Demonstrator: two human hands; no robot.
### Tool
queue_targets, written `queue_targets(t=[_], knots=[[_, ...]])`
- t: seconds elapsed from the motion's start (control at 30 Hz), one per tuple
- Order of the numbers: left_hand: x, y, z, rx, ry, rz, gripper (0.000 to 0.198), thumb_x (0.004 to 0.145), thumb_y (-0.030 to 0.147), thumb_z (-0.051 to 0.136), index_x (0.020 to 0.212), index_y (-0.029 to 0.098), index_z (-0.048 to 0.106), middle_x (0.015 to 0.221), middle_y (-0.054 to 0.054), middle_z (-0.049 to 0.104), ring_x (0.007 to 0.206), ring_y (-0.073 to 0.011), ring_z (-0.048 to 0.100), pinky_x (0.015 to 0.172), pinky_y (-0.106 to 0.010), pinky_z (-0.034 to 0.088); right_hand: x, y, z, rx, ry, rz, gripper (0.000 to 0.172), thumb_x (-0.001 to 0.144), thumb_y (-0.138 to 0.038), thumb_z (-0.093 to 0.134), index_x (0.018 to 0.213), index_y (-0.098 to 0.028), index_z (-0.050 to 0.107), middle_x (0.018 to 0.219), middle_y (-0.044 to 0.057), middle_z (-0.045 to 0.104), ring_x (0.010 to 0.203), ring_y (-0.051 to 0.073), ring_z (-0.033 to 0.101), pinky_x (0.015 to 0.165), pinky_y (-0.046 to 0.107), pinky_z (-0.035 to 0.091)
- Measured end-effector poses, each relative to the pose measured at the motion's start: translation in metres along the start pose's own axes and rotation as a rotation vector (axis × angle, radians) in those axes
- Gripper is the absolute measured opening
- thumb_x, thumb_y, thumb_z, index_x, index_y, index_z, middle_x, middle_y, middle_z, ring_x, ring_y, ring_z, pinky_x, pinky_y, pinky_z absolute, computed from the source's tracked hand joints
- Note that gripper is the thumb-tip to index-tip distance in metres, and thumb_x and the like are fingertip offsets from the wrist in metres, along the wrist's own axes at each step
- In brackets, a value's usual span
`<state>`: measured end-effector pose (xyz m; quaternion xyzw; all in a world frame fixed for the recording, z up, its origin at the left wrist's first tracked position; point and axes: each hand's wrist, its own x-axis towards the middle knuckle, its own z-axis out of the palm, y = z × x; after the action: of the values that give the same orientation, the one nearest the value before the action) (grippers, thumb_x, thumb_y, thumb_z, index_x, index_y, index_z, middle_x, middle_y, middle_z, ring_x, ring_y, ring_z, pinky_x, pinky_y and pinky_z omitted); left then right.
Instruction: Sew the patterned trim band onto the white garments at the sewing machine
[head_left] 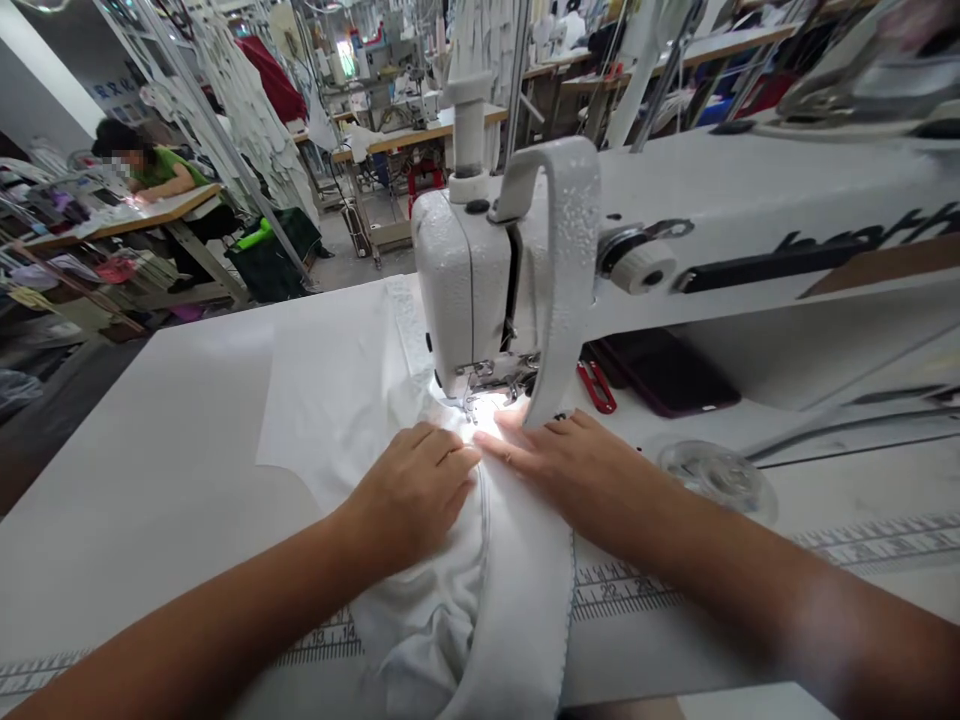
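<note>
White fabric [517, 560] runs under the needle area of a white sewing machine [465, 290], lit by a small lamp. My left hand [412, 490] is closed on the gathered cloth just left of the seam, its fingertips close to the presser foot [471, 410]. On the other side my right hand [547, 455] lies with fingers stretched out on the smooth band of the cloth, its fingertips beside the foot and partly behind the machine's curved guard [566, 250]. Loose folds of the fabric hang toward me at the table's front edge.
Red thread snips [597, 387] and a dark phone [667, 370] lie under the machine arm. A clear round bobbin case [716, 475] sits right of my right hand. A ruler strip [622, 590] runs along the table front. Another person [161, 165] works at a table far left.
</note>
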<state>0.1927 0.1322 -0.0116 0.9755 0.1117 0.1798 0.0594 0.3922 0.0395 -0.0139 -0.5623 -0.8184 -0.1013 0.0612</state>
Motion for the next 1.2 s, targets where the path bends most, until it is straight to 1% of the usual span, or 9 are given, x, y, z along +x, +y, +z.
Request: queue_targets(t=[0.17,0.33,0.47,0.53,0.67,0.83,0.97,1.07,1.2], knots=[[-0.021,-0.005,-0.004,0.001,0.016,-0.014,0.014,0.094,0.017,0.047,0.090,0.016,0.059,0.082,-0.004,0.061,0.078,-0.0175,0.054,0.074,-0.035,0.046,0.004,-0.002,-0.002,-0.015,0.009,-0.011,0.050,0.079,-0.003,0.050,0.125,-0.020,0.054,0.112,0.010,0.063,0.077,0.022,0.054,0.064,0.033,0.034],[-0.011,0.000,-0.014,0.022,0.153,0.060,0.018,0.091,0.005,0.046,0.079,0.014,0.057,0.077,-0.004,0.058,0.073,-0.0158,0.049,0.070,-0.032,0.044,0.007,-0.005,-0.004,0.028,-0.040,-0.006,0.047,0.082,-0.003,0.051,0.127,-0.019,0.053,0.103,0.007,0.064,0.077,0.020,0.055,0.067,0.033,0.037],[-0.007,0.010,-0.023,0.054,0.015,0.184,0.021,0.090,0.006,0.046,0.075,0.015,0.057,0.074,-0.004,0.055,0.070,-0.0157,0.046,0.068,-0.032,0.043,0.008,-0.006,-0.004,0.045,-0.028,-0.035,0.044,0.083,-0.005,0.051,0.125,-0.016,0.056,0.117,0.011,0.061,0.083,0.022,0.057,0.072,0.036,0.041],[-0.004,0.009,-0.020,0.074,-0.021,0.156,0.024,0.092,0.009,0.045,0.072,0.015,0.056,0.071,-0.003,0.053,0.069,-0.0160,0.046,0.068,-0.033,0.044,0.009,-0.006,-0.005,0.057,-0.022,-0.050,0.044,0.082,-0.004,0.051,0.124,-0.015,0.056,0.120,0.012,0.059,0.083,0.022,0.057,0.074,0.038,0.042],[0.007,-0.007,-0.004,0.098,0.049,0.079,0.019,0.091,0.010,0.042,0.089,0.014,0.061,0.087,-0.007,0.060,0.083,-0.0193,0.054,0.078,-0.036,0.048,0.009,-0.004,-0.008,0.100,-0.027,-0.035,0.041,0.078,-0.002,0.054,0.115,-0.019,0.061,0.106,0.008,0.064,0.077,0.021,0.055,0.071,0.036,0.041],[0.013,-0.022,0.010,0.123,-0.026,0.106,0.026,0.087,0.008,0.044,0.109,0.011,0.058,0.098,-0.011,0.062,0.092,-0.0233,0.056,0.081,-0.038,0.052,0.005,-0.004,-0.009,0.233,-0.057,0.008,0.047,0.075,0.004,0.049,0.113,-0.022,0.061,0.098,0.005,0.064,0.071,0.017,0.051,0.068,0.033,0.039],[0.007,-0.022,0.009,0.115,-0.024,0.083,0.025,0.088,0.008,0.044,0.108,0.011,0.060,0.096,-0.011,0.062,0.094,-0.0243,0.057,0.081,-0.039,0.052,0.011,-0.002,-0.010,0.404,-0.076,0.287,0.026,0.084,-0.002,0.045,0.088,-0.019,0.063,0.081,0.004,0.062,0.074,0.018,0.054,0.064,0.029,0.040],[0.006,-0.018,0.009,0.153,-0.033,0.066,0.023,0.090,0.010,0.044,0.106,0.011,0.061,0.094,-0.010,0.062,0.089,-0.0233,0.056,0.077,-0.038,0.052,0.022,0.001,-0.009,0.417,-0.098,0.547,0.019,0.092,-0.023,0.048,0.080,-0.018,0.062,0.073,0.005,0.061,0.067,0.018,0.055,0.054,0.028,0.036],[0.009,-0.012,0.014,0.217,0.005,0.065,0.026,0.091,0.011,0.044,0.112,0.009,0.060,0.092,-0.009,0.062,0.082,-0.0214,0.055,0.075,-0.037,0.052,0.031,0.009,-0.004,0.411,-0.111,0.632,0.020,0.090,-0.034,0.055,0.078,-0.020,0.062,0.072,0.005,0.063,0.064,0.019,0.057,0.051,0.027,0.033]])
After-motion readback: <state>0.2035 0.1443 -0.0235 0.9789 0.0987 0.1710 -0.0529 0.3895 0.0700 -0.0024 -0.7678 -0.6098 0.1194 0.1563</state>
